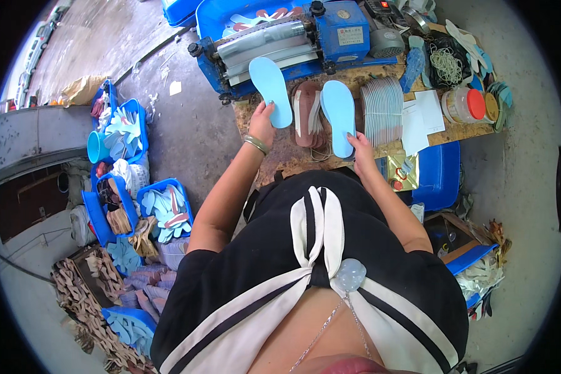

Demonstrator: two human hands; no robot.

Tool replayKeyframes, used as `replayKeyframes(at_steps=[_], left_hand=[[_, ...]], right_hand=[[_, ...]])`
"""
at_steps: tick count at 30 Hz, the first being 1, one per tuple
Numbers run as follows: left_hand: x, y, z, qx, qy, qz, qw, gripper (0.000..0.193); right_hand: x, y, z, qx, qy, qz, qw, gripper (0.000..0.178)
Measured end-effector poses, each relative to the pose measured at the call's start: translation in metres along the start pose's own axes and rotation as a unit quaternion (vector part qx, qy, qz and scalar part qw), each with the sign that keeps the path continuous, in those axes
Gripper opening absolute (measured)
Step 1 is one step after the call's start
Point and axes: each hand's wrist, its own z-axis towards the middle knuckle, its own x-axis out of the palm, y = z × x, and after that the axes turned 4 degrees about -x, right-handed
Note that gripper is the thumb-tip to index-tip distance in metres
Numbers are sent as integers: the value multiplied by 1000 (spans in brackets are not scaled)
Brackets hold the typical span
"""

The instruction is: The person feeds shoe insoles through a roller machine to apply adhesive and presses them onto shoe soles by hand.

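Observation:
My left hand (263,118) grips the heel end of a light blue insole (271,88), its toe pointing toward the rollers of a blue roller machine (280,43). My right hand (358,144) holds the heel end of a second light blue insole (338,115) lying flat on the worn wooden workbench (380,153). Between the two insoles lies a small pile of brown sole pieces (306,112). A metal bangle sits on my left wrist.
A stack of grey-white insoles (382,109) lies right of the hands, with papers (421,115), a red-lidded jar (464,104) and rubber bands (445,65) beyond. Blue bins (165,209) of cut shoe parts crowd the floor at left. Another blue bin (439,174) stands under the bench.

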Motion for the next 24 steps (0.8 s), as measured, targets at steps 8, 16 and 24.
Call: replayKeyframes(at_steps=[8,16,24], left_hand=[[6,-12,28,6,-18,21,1000,25],[-7,-25,81,19,-18,89,996,28],[55,-7,-4,-59,-70,184,979,51]], right_hand=[[-5,13,-17,-6,19,-6,1000,31],[-9,16,-21,-19,25,-18,999,29],[21,18,0,-150,62,-91,983,31]])
